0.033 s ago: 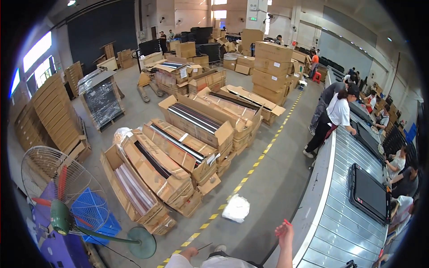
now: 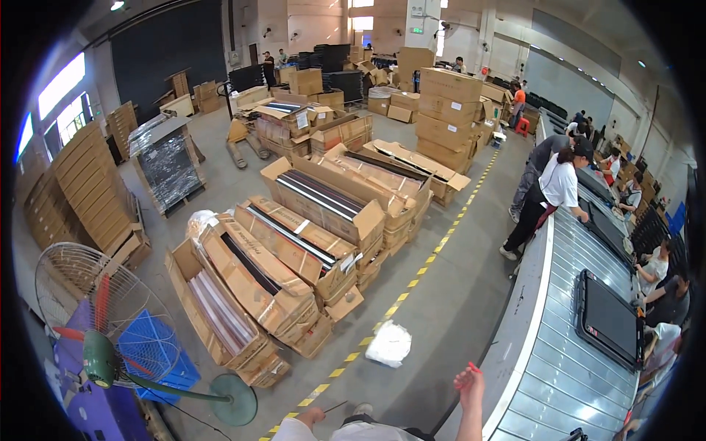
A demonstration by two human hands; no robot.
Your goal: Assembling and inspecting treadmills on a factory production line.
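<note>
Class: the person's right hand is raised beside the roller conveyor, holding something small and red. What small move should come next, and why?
Probably reach the right hand rightward over the conveyor edge toward the black panel, the nearest item lying on the rollers. The hand is not touching the panel.

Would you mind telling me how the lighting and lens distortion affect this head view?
Head view: strong fisheye bending, so the roller conveyor and yellow floor line curve; black vignette at the corners; windows at upper left blown out by glare; even overhead light, soft shadows; the right hand near the lower edge is sharp.
</note>
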